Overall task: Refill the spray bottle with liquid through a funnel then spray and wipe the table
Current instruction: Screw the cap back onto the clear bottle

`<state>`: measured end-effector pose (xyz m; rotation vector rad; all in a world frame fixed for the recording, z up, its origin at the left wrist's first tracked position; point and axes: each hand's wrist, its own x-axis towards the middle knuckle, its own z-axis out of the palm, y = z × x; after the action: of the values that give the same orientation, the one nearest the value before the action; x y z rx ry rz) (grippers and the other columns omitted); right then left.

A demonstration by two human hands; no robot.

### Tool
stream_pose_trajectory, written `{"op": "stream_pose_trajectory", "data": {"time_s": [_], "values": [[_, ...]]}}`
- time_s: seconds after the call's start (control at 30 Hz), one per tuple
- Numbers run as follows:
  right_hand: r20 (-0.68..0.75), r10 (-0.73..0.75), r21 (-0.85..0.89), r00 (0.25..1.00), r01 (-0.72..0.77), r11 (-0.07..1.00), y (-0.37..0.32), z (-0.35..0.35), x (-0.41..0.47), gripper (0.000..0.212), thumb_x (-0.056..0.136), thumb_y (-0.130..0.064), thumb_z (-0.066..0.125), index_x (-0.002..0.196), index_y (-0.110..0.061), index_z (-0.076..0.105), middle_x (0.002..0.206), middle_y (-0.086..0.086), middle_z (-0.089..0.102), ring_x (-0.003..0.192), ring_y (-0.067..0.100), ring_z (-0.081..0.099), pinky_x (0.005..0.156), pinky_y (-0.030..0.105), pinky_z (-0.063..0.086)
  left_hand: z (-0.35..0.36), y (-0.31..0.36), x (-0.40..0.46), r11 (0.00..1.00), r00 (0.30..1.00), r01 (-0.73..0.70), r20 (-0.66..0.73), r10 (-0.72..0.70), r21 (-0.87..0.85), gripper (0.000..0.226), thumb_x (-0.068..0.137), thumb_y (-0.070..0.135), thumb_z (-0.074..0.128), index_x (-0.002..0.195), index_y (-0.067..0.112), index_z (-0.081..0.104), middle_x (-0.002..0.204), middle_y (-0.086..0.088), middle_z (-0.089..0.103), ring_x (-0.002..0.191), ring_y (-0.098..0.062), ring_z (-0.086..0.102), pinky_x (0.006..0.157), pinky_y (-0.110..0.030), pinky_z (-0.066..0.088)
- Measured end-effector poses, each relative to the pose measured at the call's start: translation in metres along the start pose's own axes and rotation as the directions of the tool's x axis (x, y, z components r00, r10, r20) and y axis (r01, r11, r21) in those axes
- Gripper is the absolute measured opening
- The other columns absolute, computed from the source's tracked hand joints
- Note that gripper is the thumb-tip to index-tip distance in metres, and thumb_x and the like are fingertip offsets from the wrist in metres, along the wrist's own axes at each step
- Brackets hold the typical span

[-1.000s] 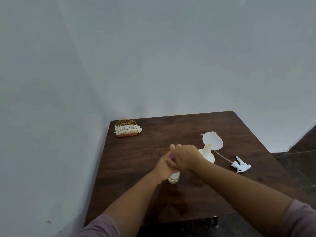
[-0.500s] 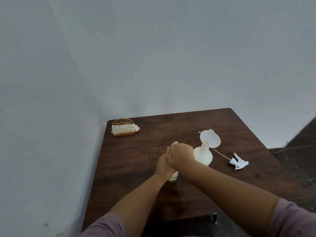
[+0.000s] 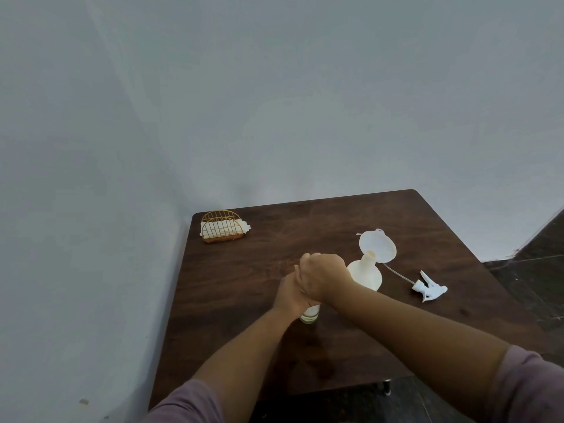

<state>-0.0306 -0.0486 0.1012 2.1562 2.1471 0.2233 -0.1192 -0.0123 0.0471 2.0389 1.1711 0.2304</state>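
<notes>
A small white refill bottle [image 3: 310, 316] stands on the dark wooden table [image 3: 244, 285]. My left hand [image 3: 288, 296] grips its body. My right hand [image 3: 323, 276] is curled over its top, hiding the cap. Just right of my hands stands the cream spray bottle [image 3: 367, 274] with its neck uncovered. A white funnel [image 3: 378, 247] sits tilted behind its neck. The white spray head [image 3: 428, 288] with its thin tube lies on the table further right.
A gold wire holder with white napkins [image 3: 222, 228] sits at the table's far left corner. Grey walls stand behind and to the left. The table's right edge borders dark floor [image 3: 537, 270].
My hands stay clasped on the small bottle; the purple cap seen a second ago is now covered by my right hand. The view has shifted slightly.
</notes>
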Motion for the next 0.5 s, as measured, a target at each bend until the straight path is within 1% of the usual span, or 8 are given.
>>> {"op": "stream_pose_trajectory", "data": {"time_s": [0.1, 0.2, 0.23, 0.3, 0.37, 0.43, 0.5], "values": [[0.038, 0.049, 0.038, 0.998, -0.05, 0.998, -0.002, 0.0086, 0.0019, 0.044, 0.103, -0.031, 0.023, 0.1, -0.005, 0.059, 0.075, 0.005, 0.049, 0.059, 0.018, 0.046, 0.049, 0.031, 0.032, 0.0041, -0.0004, 0.0006, 1.0, 1.0, 0.014, -0.026, -0.014, 0.013, 0.025, 0.086, 0.018, 0.067, 0.108, 0.007, 0.065, 0.106, -0.013, 0.072, 0.104, -0.024, 0.065, 0.089, -0.034, 0.053], [0.024, 0.184, 0.074, 0.983, -0.185, 0.98, -0.0049, 0.0075, -0.0016, 0.039, 0.101, -0.035, 0.031, 0.094, -0.008, 0.058, 0.072, 0.004, 0.054, 0.058, 0.018, 0.052, 0.047, 0.028, 0.029, 0.0068, 0.0014, 0.0002, 1.0, 0.999, 0.01, -0.051, -0.009, 0.021, 0.029, 0.091, 0.02, 0.062, 0.117, 0.007, 0.06, 0.108, -0.014, 0.07, 0.106, -0.026, 0.065, 0.092, -0.036, 0.052], [0.023, 0.222, 0.079, 0.975, -0.223, 0.972, -0.0053, 0.0061, -0.0027, 0.038, 0.101, -0.037, 0.031, 0.092, -0.01, 0.056, 0.072, 0.003, 0.054, 0.059, 0.018, 0.053, 0.047, 0.027, 0.028, 0.0082, 0.0015, 0.0, 1.0, 0.998, 0.007, -0.064, -0.005, 0.021, 0.031, 0.092, 0.021, 0.06, 0.12, 0.007, 0.058, 0.11, -0.014, 0.07, 0.107, -0.027, 0.064, 0.092, -0.037, 0.052], [0.041, 0.271, 0.086, 0.962, -0.274, 0.958, -0.0062, 0.0058, -0.0042, 0.035, 0.101, -0.038, 0.029, 0.088, -0.012, 0.049, 0.072, 0.002, 0.054, 0.062, 0.016, 0.053, 0.05, 0.027, 0.031, 0.0106, 0.0011, -0.0006, 1.0, 0.996, 0.007, -0.085, -0.006, 0.022, 0.034, 0.093, 0.023, 0.059, 0.124, 0.009, 0.055, 0.113, -0.013, 0.069, 0.11, -0.026, 0.062, 0.094, -0.035, 0.05], [0.053, 0.332, 0.138, 0.942, -0.336, 0.932, -0.0073, 0.003, -0.0042, 0.034, 0.1, -0.04, 0.031, 0.082, -0.014, 0.043, 0.069, 0.0, 0.052, 0.06, 0.015, 0.05, 0.053, 0.026, 0.035, 0.0104, 0.0011, -0.0015, 1.0, 0.997, 0.011, -0.082, -0.01, 0.012, 0.034, 0.094, 0.024, 0.06, 0.125, 0.011, 0.054, 0.113, -0.01, 0.068, 0.111, -0.024, 0.062, 0.094, -0.034, 0.05], [0.045, 0.355, 0.222, 0.934, -0.355, 0.908, -0.0059, 0.002, -0.0017, 0.037, 0.099, -0.044, 0.035, 0.079, -0.015, 0.044, 0.064, -0.003, 0.051, 0.057, 0.013, 0.049, 0.055, 0.025, 0.036, 0.0084, -0.0001, 0.0007, 1.0, 0.999, 0.001, -0.046, 0.0, 0.012, 0.034, 0.091, 0.022, 0.063, 0.122, 0.011, 0.056, 0.11, -0.009, 0.07, 0.108, -0.022, 0.063, 0.094, -0.034, 0.05], [0.036, 0.297, 0.258, 0.954, -0.296, 0.92, -0.0047, 0.0018, 0.0003, 0.038, 0.097, -0.047, 0.036, 0.078, -0.016, 0.045, 0.059, -0.006, 0.047, 0.055, 0.01, 0.047, 0.056, 0.024, 0.038, 0.0048, -0.0011, 0.0027, 1.0, 1.0, 0.007, -0.029, -0.006, 0.028, 0.029, 0.088, 0.021, 0.067, 0.114, 0.011, 0.061, 0.107, -0.008, 0.07, 0.106, -0.021, 0.063, 0.092, -0.035, 0.051]]}}
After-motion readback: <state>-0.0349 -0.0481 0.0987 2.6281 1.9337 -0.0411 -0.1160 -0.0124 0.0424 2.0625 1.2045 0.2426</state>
